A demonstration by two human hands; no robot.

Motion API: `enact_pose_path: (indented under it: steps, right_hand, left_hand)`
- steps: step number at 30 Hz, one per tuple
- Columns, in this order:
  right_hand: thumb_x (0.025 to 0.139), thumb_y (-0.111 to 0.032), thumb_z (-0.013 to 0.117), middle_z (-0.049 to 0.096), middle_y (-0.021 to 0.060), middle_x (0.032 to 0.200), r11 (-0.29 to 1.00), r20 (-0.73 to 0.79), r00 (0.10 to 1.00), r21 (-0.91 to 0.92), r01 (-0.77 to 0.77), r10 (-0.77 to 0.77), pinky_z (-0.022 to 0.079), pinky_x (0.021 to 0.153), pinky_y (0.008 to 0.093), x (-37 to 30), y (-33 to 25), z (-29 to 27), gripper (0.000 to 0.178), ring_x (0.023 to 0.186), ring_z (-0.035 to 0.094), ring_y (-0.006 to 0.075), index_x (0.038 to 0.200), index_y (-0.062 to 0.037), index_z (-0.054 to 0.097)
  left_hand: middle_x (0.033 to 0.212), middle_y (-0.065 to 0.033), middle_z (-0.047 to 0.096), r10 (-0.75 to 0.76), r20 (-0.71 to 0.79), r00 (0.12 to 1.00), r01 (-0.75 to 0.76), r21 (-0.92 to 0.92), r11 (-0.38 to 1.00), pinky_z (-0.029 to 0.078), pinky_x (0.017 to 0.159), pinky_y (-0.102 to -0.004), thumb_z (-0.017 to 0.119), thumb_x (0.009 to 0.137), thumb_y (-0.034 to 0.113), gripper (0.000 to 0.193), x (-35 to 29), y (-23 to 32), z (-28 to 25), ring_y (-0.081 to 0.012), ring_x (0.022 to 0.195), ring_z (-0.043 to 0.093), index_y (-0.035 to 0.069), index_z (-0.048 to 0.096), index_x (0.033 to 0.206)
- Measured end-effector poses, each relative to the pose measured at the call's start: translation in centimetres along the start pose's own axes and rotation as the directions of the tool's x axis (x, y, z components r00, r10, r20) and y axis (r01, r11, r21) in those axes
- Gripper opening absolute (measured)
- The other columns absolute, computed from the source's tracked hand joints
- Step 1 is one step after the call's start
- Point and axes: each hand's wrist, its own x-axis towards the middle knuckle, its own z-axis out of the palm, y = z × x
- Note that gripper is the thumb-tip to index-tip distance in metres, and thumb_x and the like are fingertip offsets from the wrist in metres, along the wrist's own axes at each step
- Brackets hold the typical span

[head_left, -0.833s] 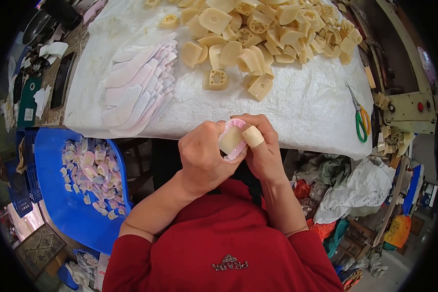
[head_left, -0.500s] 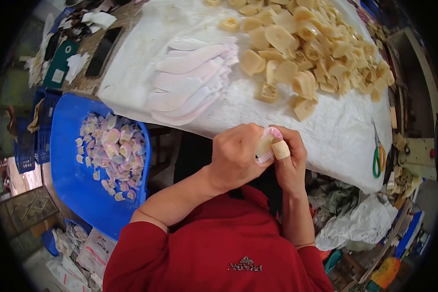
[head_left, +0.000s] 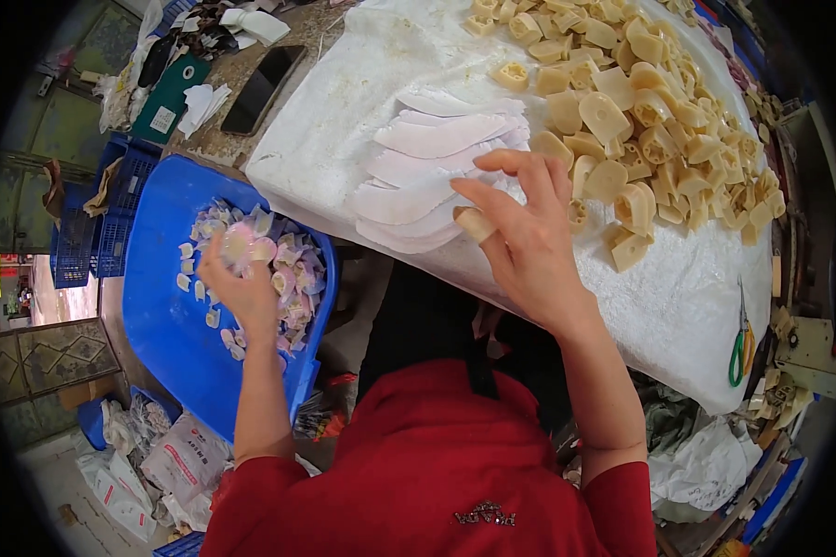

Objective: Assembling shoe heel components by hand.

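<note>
My left hand (head_left: 246, 292) is over the blue tub (head_left: 158, 316), fingers apart. A blurred pink-edged piece (head_left: 239, 243) is at its fingertips, above a heap of similar small pieces (head_left: 297, 278) wrapped in pale pink and white. Above the right end of a fanned stack of pale pinkish-white curved strips (head_left: 427, 176), my right hand (head_left: 529, 218) is open, thumb and fingers spread with nothing between them. Its thumb wears a beige wrap (head_left: 475, 224). To the right lies a large pile of bare tan molded pieces (head_left: 632, 111).
A white cloth (head_left: 678, 306) covers the table. Orange-and-green-handled scissors (head_left: 739, 353) lie near its right edge. At the back left are a dark phone (head_left: 265, 88) and a green card (head_left: 170, 97). White plastic bags (head_left: 186, 459) sit on the floor at lower left.
My hands have parted. The left carried the pink-edged piece over to the blue tub; the right moved up over the strips. The view has shifted, so the table appears farther right.
</note>
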Motion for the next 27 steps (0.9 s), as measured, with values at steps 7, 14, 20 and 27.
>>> enact_pose_path:
  steps: [7, 14, 20, 27]
  right_hand:
    - [0.069, -0.006, 0.064, 0.049, 0.007, 0.115, 0.986, 0.011, 0.999, -0.166, 0.031, -0.03, 0.027, 0.091, 0.0429, 1.9, -0.7, 1.1, 0.025, 0.106, 0.041, 0.0286, 0.092, -0.0152, 0.069]
    - [0.066, -0.003, 0.059, 0.049, 0.0072, 0.104, 0.959, 0.053, 0.998, -0.278, 0.049, -0.036, 0.026, 0.086, 0.0419, 1.8, -0.4, 1.9, 0.013, 0.101, 0.042, 0.0279, 0.075, -0.0118, 0.064]
    - [0.064, 0.001, 0.061, 0.05, 0.008, 0.097, 0.991, -0.193, 0.979, -0.101, -0.091, 0.07, 0.028, 0.085, 0.041, -0.7, 0.1, -0.5, 0.02, 0.097, 0.043, 0.0278, 0.08, -0.0112, 0.061]
    - [0.069, 0.002, 0.062, 0.049, 0.0105, 0.096, 0.974, -0.401, 0.892, 0.007, -0.226, 0.21, 0.035, 0.084, 0.0396, -6.0, 1.2, -4.5, 0.022, 0.094, 0.044, 0.0295, 0.086, -0.0099, 0.059]
  left_hand:
    - [0.114, -0.0106, 0.054, -0.005, 0.082, 0.997, 0.028, -0.291, 0.956, 0.039, 0.089, -0.0342, 0.059, 0.079, 0.005, 0.035, 2.2, 3.7, 0.0, -0.0223, 0.106, 0.051, 0.004, 0.057, 0.114]
    - [0.095, -0.0124, 0.063, 0.541, 0.277, 0.794, -0.31, -0.581, 0.752, 0.041, 0.087, -0.0349, 0.052, 0.085, 0.006, 0.034, 1.9, 15.1, 2.2, -0.0277, 0.091, 0.059, 0.005, 0.053, 0.119]
    - [0.103, -0.0156, 0.063, 0.334, 0.453, 0.827, -0.064, -0.513, 0.856, 0.041, 0.09, -0.0364, 0.047, 0.089, 0.013, 0.035, 1.6, 16.0, 1.8, -0.0302, 0.102, 0.056, 0.002, 0.052, 0.122]
    - [0.082, -0.0121, 0.061, 0.759, 0.398, 0.515, -0.076, -0.861, 0.503, 0.046, 0.066, -0.0326, 0.053, 0.09, 0.021, 0.026, -1.7, 19.8, 1.8, -0.0226, 0.078, 0.059, -0.001, 0.059, 0.102]
